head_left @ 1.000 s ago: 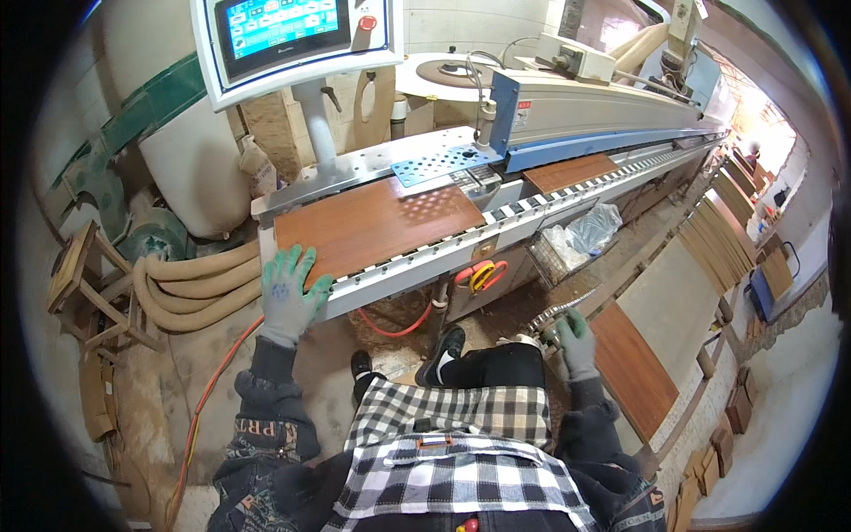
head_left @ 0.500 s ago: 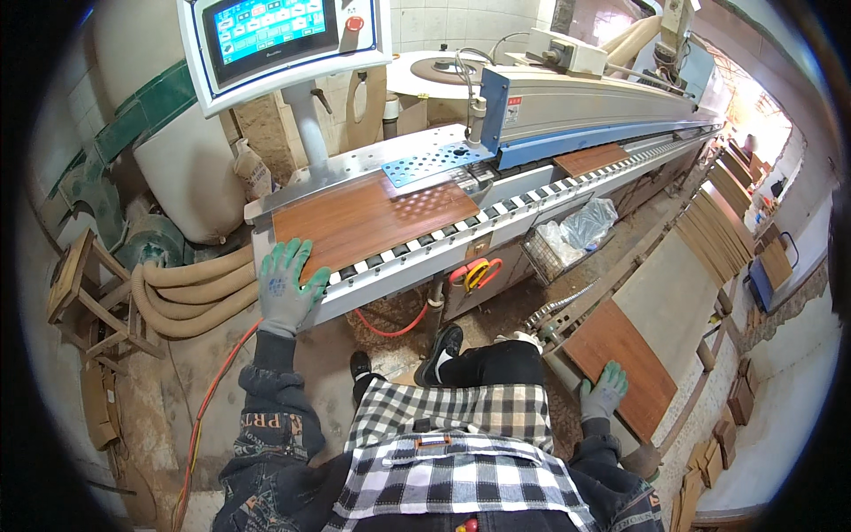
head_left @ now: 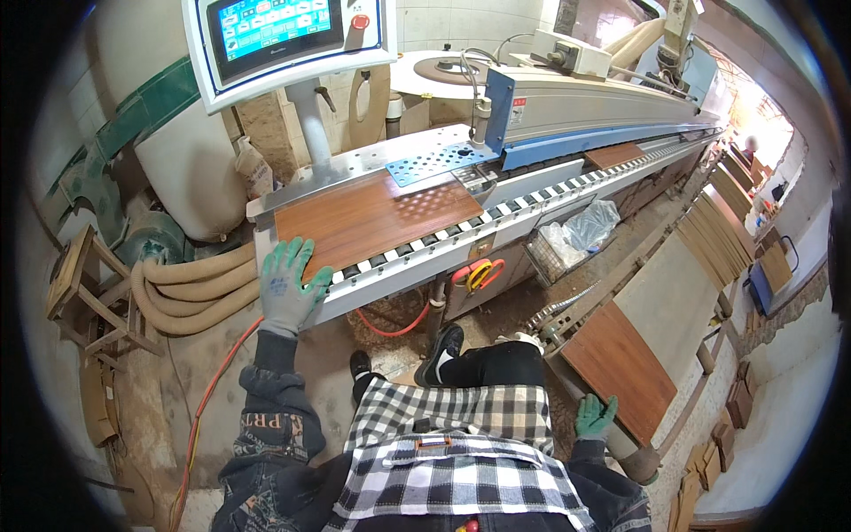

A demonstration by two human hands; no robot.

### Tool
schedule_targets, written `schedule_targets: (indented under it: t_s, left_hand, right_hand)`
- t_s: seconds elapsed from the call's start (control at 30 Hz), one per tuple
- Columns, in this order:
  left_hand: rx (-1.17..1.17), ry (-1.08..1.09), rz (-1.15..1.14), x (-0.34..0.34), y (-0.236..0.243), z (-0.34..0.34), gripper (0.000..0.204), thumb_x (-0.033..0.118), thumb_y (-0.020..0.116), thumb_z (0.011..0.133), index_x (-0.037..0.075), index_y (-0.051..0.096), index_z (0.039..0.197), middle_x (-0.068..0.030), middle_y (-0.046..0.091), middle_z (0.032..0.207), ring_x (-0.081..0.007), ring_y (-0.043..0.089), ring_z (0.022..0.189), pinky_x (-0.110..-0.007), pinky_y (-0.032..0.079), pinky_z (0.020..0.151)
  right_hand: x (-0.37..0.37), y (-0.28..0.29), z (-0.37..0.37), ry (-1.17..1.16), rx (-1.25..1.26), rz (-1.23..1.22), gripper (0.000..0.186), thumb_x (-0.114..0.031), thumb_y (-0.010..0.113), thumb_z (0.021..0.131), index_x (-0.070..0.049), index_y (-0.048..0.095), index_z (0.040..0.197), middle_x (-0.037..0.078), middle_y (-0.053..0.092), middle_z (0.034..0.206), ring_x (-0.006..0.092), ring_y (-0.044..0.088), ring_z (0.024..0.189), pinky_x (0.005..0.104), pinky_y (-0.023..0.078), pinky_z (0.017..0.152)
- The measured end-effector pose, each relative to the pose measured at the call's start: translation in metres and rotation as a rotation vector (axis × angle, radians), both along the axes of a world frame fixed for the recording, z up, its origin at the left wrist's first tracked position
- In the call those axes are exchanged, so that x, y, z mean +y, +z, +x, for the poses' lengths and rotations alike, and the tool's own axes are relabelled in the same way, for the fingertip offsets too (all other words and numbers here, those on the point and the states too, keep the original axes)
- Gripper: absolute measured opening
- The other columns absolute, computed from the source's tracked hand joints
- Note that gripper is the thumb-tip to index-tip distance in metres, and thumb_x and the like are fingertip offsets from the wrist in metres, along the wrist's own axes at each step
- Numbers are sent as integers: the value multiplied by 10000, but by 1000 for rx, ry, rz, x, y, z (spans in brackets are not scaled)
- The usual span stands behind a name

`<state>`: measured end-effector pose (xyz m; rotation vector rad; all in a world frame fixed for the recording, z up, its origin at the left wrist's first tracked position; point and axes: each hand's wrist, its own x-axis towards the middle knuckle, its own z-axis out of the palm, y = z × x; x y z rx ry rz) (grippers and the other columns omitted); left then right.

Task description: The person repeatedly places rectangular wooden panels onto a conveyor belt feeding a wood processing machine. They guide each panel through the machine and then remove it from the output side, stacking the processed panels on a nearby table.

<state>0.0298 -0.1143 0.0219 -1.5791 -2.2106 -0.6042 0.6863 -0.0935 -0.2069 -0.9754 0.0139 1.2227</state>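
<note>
My left hand point(head_left: 291, 288), in a grey glove with green fingers, lies with fingers spread at the near left corner of a reddish-brown wood panel point(head_left: 346, 217). That panel rests on the machine's roller-edged bed, its far part under a perforated blue plate point(head_left: 434, 167). My right hand point(head_left: 595, 417), gloved alike, is by the near left edge of another reddish-brown panel point(head_left: 620, 368); its fingers are apart, and whether they touch the edge I cannot tell. A third brown panel point(head_left: 613, 156) sits farther along the machine's conveyor, partly under its long guard point(head_left: 603, 111).
A control screen point(head_left: 275, 31) with a red button stands above the bed. Orange-handled scissors point(head_left: 483, 275) hang on the machine's front, near a wire basket point(head_left: 558, 253) of plastic. Stacked boards point(head_left: 718, 230) lie at the right. Thick hoses point(head_left: 199, 288) and a wooden stool point(head_left: 89, 297) are at the left.
My right hand has slid off the right-hand panel's top toward its near left edge. The panel on the conveyor has moved farther right along the machine. My left hand stays in place.
</note>
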Motion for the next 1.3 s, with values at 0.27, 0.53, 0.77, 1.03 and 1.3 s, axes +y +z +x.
schedule_targets:
  t_s: [0.27,0.53,0.77,1.03,1.3]
  left_hand:
    - [3,-12,8,1,0,0,587,479,625,894,132,565,1362,-125,514,1430,-353,411,1352,-475,284,1134]
    - [-119,-118,40,-19,-5,-21,578,399,647,892,134,528,1391,-159,473,1447,-380,401,1345,-495,245,1155]
    - [-87,-123,4,-36,0,-19,524,311,608,928,140,507,1414,-184,468,1440,-376,401,1342,-469,284,1141]
    - [-58,-65,-23,-33,-7,-24,507,322,591,942,141,512,1409,-185,473,1431,-376,413,1326,-466,281,1142]
    - [-89,-76,-44,-31,-1,-24,518,353,598,936,134,521,1399,-187,463,1436,-378,414,1317,-465,296,1126]
  right_hand:
    - [5,-17,32,-61,-71,12,382,-397,710,853,-222,632,1184,63,589,1214,342,563,1131,473,471,980]
    - [7,-28,38,-33,-55,30,401,-402,695,860,-222,610,1208,43,552,1271,355,566,1117,476,469,983]
    - [4,-26,34,-35,-83,37,308,-401,697,854,-264,675,1129,38,585,1232,335,577,1113,443,511,945]
    - [1,-16,26,-47,-51,65,333,-399,729,834,-255,674,1130,53,582,1222,338,574,1107,445,501,963]
    - [-2,-7,23,-102,22,10,534,-479,784,765,-164,624,1165,68,579,1195,304,544,1139,429,467,995]
